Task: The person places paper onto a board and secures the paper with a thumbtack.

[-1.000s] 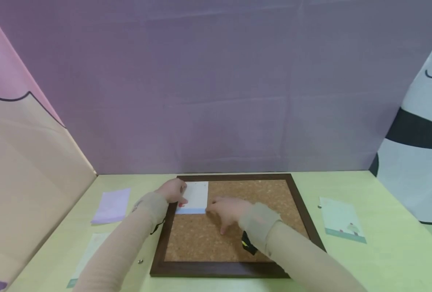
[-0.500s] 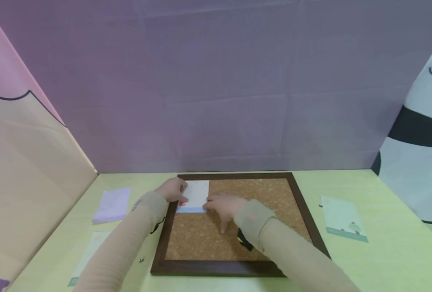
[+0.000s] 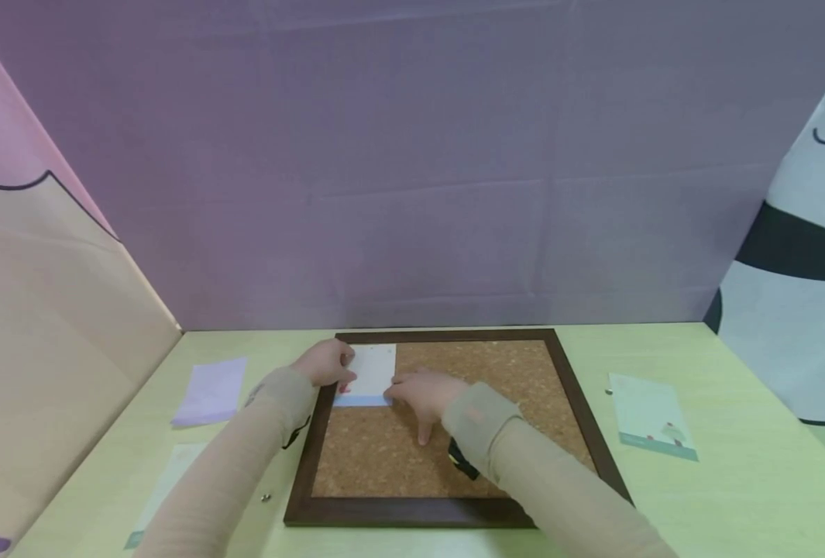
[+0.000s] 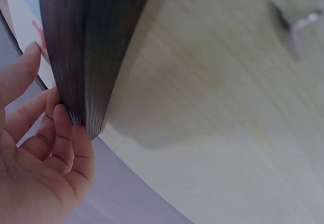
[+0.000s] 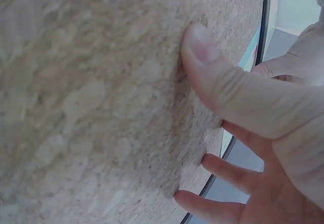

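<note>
A white note paper [image 3: 376,370] with a blue bottom strip and a small red print lies in the far left corner of the cork board [image 3: 370,457], which has a dark brown frame. My left hand [image 3: 323,362] is at the paper's left side. In the left wrist view its thumb [image 4: 31,57] rests at the paper's edge, while the other fingers bend against the frame [image 4: 76,47]. My right hand [image 3: 427,395] touches the paper's lower right side with its fingertips. The right wrist view shows that hand's thumb [image 5: 223,77] and fingers spread over the cork.
To the left lie a lilac sheet [image 3: 211,391] and a green-edged note paper [image 3: 168,484], partly behind the left sleeve. Another green-edged note paper [image 3: 652,415] is on the right. Small metal pieces sit on the table, one near the left sleeve [image 3: 266,497], another beside the right-hand paper [image 3: 609,391].
My right hand has slid slightly left, its fingertips now over the paper's lower right edge. The left hand and the paper stay about where they were.
</note>
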{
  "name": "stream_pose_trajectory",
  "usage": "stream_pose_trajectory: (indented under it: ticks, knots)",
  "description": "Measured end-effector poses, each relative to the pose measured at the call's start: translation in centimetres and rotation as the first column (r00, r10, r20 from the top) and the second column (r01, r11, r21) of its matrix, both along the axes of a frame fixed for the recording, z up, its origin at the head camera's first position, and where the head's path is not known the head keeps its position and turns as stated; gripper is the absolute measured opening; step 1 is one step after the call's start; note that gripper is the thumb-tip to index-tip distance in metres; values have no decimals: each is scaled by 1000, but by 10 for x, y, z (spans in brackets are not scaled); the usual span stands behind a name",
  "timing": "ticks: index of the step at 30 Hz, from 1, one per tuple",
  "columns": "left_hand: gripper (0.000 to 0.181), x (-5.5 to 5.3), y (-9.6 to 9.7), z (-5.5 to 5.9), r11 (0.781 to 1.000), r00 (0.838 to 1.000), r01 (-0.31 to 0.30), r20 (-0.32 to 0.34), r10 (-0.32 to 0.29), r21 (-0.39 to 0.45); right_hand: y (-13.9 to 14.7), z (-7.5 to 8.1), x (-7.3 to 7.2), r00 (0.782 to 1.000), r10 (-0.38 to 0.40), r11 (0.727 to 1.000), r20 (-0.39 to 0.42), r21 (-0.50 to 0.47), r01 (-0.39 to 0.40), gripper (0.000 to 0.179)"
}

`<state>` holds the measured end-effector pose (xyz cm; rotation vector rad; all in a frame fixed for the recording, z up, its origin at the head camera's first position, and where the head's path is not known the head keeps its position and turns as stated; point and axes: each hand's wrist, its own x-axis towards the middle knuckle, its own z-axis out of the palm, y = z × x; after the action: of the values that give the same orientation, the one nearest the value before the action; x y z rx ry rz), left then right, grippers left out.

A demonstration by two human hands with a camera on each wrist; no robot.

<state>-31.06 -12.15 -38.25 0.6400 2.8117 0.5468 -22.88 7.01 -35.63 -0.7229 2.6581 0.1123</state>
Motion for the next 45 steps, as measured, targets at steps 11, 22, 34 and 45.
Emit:
stream_pose_trajectory:
  ticks: [11, 22, 34, 45]
  knots:
    - [31, 8, -3, 8, 997, 998, -53, -16, 54, 56, 1, 1, 1, 999, -19, 1000, 27, -7, 19, 83]
    - [30, 13, -32, 17, 972, 997, -63, -34, 73, 227, 3, 2, 2, 999, -19, 999, 32, -26, 20, 82]
    - [27, 25, -59, 14, 969, 997, -61, -32, 71, 241, 4, 2, 3, 999, -27, 999, 39, -41, 29, 83]
    - [26, 41, -82, 8, 976, 998, -67, -7, 70, 208, 2, 1, 3, 999, -23, 998, 32, -49, 24, 84]
